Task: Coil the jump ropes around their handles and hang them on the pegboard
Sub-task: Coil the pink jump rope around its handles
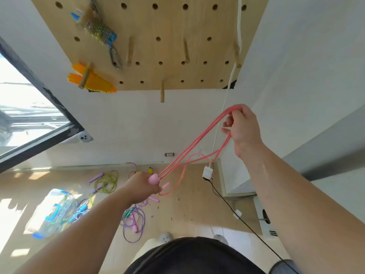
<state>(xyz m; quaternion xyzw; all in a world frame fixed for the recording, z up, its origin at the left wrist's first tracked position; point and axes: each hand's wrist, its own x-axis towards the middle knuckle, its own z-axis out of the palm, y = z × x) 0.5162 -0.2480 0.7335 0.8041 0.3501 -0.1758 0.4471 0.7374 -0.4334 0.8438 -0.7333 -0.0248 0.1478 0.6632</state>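
- At the far left on the floor I see a clear plastic storage box with blue latches [53,212]; bits of rope show inside it.
- Above it, on the light wooden pegboard [167,22], an orange jump rope bundle [92,81] hangs on a peg. A green-and-blue coiled rope with a metal clip [99,31] hangs higher up.
- On the floor lie a yellow-green rope with purple handles [107,181] and a loose purple rope with pink and green handles [132,222], apart from each other.
- The left hand [141,186] is held low, its fingers curled tight around the rounded pink handle [153,178] of the pink jump rope [197,142].
- From that hand I follow several pink strands up and to the right, pulled fairly straight, with one slack loop sagging beneath them.
- A bare wooden peg [162,93] sticks out of the pegboard's bottom row, well above the left hand.
- The right hand [244,129] is raised below the pegboard's right corner, thumb and fingers curled round the far end of the rope's loops.
- Just behind the rope a white cable [225,107] drops down the wall to a white adapter [207,172], and a thin black cable [237,210] runs on from there.
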